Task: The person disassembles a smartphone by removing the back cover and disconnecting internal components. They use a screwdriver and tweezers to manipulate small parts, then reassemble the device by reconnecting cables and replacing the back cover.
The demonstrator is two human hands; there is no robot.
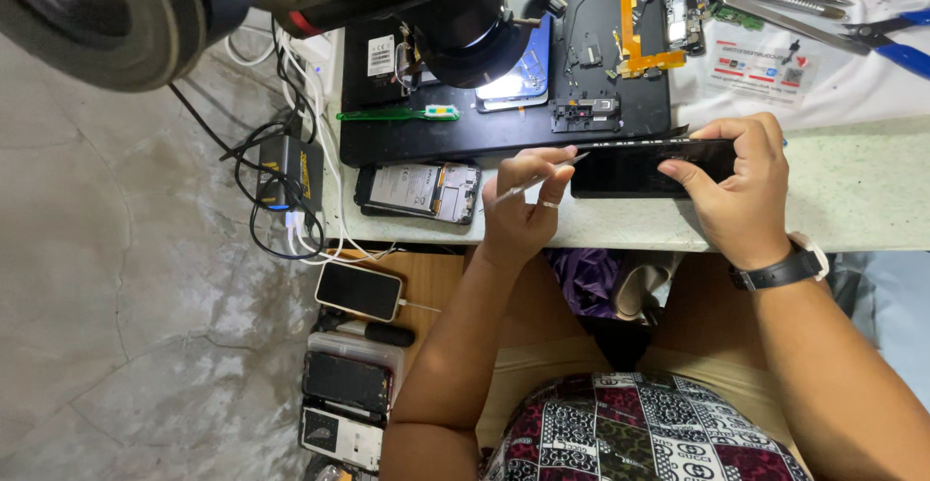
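My left hand [520, 212] pinches a thin metal tool [535, 184], and the tool's tip touches the left end of a black phone [625, 168]. My right hand [741, 188], with a dark watch on its wrist, grips that phone from the right and holds it flat at the front edge of the pale worktable [852, 190]. The thumb rests on the phone's dark face. A ring shows on a finger of my left hand.
An opened phone [418, 192] lies left of my left hand. Behind lies a black mat [426, 137] with a green toothbrush [397, 114], small parts and an orange flex cable [635, 43], under a microscope head [475, 40]. Blue-handled pliers [896, 47] lie far right. More phones [358, 290] rest on a low stand.
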